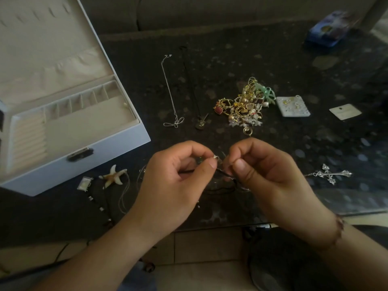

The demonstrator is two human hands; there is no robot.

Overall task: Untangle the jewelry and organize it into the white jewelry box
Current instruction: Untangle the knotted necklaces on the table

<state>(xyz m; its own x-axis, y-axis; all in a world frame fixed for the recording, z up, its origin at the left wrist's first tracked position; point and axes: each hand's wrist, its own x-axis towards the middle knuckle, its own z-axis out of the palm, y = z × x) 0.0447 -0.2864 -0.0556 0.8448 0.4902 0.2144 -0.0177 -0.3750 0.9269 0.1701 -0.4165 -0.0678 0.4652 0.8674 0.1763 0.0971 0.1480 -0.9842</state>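
Both hands are working just in front of the white jewelry box (130,141): the left hand (180,177) and right hand (266,175) are pinching a dark cord (223,173) between them. The tangled heap (243,106) beyond is waiting; the box compartments are looking nearly bare, so most sorting seems left.

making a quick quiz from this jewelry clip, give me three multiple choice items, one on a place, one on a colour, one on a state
1. Where does the starfish pendant lie?
A. inside the box
B. on the table in front of the white jewelry box
C. on the jewelry pile

2. What colour is the bow on the tangled jewelry pile?
A. green
B. red
C. black

3. What are the left hand and the right hand doing?
A. resting flat
B. closing the lid
C. pinching a dark cord between them

Answers: 1 B, it lies beside the box front. 2 A, pale green ribbon. 3 C, fingertips grip the cord.
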